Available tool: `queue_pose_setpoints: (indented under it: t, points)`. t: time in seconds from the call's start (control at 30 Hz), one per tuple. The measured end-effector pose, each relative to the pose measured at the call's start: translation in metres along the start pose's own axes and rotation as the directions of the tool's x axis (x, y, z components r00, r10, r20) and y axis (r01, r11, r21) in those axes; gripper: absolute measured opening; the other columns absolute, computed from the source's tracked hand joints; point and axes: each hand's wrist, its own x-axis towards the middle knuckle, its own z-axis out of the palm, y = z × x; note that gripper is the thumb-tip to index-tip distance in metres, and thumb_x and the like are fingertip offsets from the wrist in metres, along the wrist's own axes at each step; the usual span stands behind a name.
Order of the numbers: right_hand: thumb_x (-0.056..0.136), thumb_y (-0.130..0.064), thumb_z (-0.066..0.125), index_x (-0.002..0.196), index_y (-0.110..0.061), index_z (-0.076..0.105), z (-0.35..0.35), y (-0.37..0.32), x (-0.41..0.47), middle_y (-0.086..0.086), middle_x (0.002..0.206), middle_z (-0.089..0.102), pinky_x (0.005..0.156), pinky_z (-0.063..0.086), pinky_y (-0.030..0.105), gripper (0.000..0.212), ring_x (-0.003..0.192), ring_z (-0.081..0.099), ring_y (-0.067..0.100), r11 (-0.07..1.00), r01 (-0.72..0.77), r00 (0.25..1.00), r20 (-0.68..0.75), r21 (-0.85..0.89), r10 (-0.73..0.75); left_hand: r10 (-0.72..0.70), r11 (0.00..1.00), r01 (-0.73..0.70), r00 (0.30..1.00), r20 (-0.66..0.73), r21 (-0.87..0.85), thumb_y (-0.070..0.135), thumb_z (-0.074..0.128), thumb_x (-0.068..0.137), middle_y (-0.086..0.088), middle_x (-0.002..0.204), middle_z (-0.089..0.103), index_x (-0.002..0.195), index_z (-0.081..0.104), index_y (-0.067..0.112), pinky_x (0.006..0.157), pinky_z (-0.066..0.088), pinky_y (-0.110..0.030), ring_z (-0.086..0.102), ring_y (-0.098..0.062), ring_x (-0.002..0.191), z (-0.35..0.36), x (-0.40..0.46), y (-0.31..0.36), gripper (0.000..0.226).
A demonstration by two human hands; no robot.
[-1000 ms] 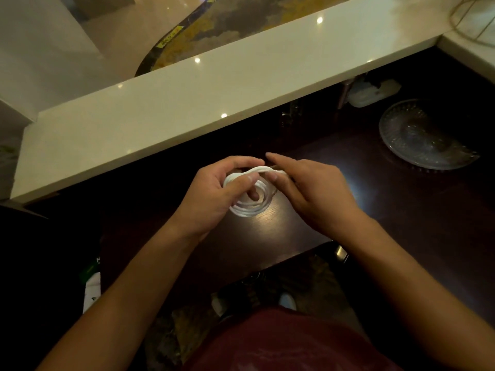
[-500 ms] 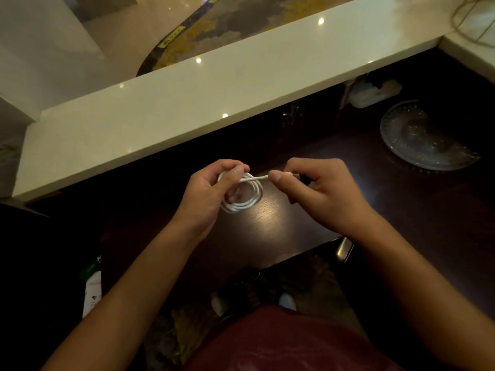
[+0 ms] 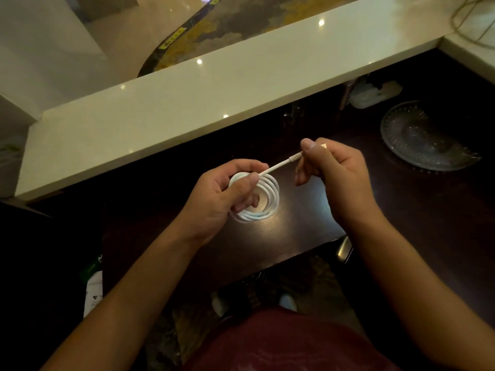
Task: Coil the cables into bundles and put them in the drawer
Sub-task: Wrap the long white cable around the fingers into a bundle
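A white cable [image 3: 263, 199] is wound into a small round coil of several loops, held just above the dark wooden desk [image 3: 294, 223]. My left hand [image 3: 222, 199] pinches the coil's left side between thumb and fingers. One free end runs up and right from the coil to its plug, which my right hand [image 3: 334, 172] grips between thumb and forefinger. The short stretch of cable between the two hands is taut and straight. No drawer shows in the frame.
A long cream counter ledge [image 3: 214, 97] rises behind the desk. A clear glass plate [image 3: 426, 137] lies at the right, with a white adapter [image 3: 375, 95] behind it. The desk's front edge has a metal handle [image 3: 344, 249]. Floor and my lap lie below.
My right hand has drawn the cable's plug end out and up to the right, away from the coil. The hands, close together before, are now apart.
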Motion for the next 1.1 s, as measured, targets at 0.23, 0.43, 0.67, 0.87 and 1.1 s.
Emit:
queue_pose_setpoints:
  t: [0.23, 0.43, 0.67, 0.87, 1.1]
  points:
    - [0.096, -0.031, 0.061, 0.095, 0.004, 0.064, 0.022, 0.026, -0.003, 0.015, 0.080, 0.064, 0.073, 0.050, 0.036, 0.035, 0.078, 0.059, 0.031, 0.906, -0.362, 0.932, 0.123, 0.221, 0.342, 0.036, 0.950, -0.001, 0.994, 0.104, -0.313, 0.019, 0.059, 0.095, 0.011, 0.050, 0.041, 0.117, 0.069, 0.005, 0.066, 0.050, -0.029, 0.040, -0.004, 0.046, 0.014, 0.004, 0.010, 0.028]
    - [0.102, -0.026, 0.060, 0.110, -0.001, 0.066, 0.034, 0.031, -0.014, 0.014, 0.089, 0.070, 0.069, 0.056, 0.037, 0.027, 0.078, 0.066, 0.027, 0.877, -0.459, 0.880, 0.210, 0.141, 0.426, 0.010, 0.996, -0.016, 0.997, -0.073, -0.091, 0.026, 0.056, 0.097, 0.007, 0.056, 0.047, 0.120, 0.068, 0.013, 0.073, 0.048, -0.036, 0.045, -0.008, 0.052, 0.015, 0.009, 0.004, 0.029]
    - [0.107, -0.039, 0.046, 0.108, 0.000, 0.075, 0.031, 0.024, -0.015, 0.023, 0.098, 0.077, 0.069, 0.056, 0.034, 0.048, 0.089, 0.075, 0.041, 0.844, -0.531, 0.823, 0.281, 0.071, 0.494, 0.225, 0.833, -0.100, 0.960, -0.168, 0.544, 0.023, 0.062, 0.099, 0.016, 0.092, 0.073, 0.125, 0.067, 0.018, 0.077, 0.053, -0.018, 0.068, 0.003, 0.079, 0.013, 0.001, 0.000, 0.027]
    - [0.107, -0.036, 0.044, 0.114, -0.012, 0.077, 0.030, 0.024, -0.014, 0.008, 0.108, 0.079, 0.098, 0.053, 0.044, 0.041, 0.109, 0.072, 0.027, 0.877, -0.480, 0.831, 0.324, 0.007, 0.452, 0.296, 0.773, -0.091, 0.927, -0.229, 0.628, 0.024, 0.059, 0.102, 0.007, 0.123, 0.069, 0.135, 0.063, 0.020, 0.090, 0.058, -0.026, 0.069, -0.003, 0.109, 0.012, 0.002, -0.007, 0.033]
    - [0.090, 0.007, 0.061, 0.113, -0.004, 0.074, 0.030, 0.030, -0.017, 0.012, 0.106, 0.077, 0.090, 0.054, 0.029, 0.029, 0.100, 0.071, 0.016, 0.940, -0.340, 0.885, 0.343, 0.011, 0.316, 0.295, 0.750, -0.088, 0.932, -0.211, 0.655, 0.022, 0.054, 0.104, 0.006, 0.122, 0.069, 0.135, 0.063, 0.021, 0.084, 0.054, -0.015, 0.068, 0.000, 0.101, 0.014, 0.004, -0.008, 0.032]
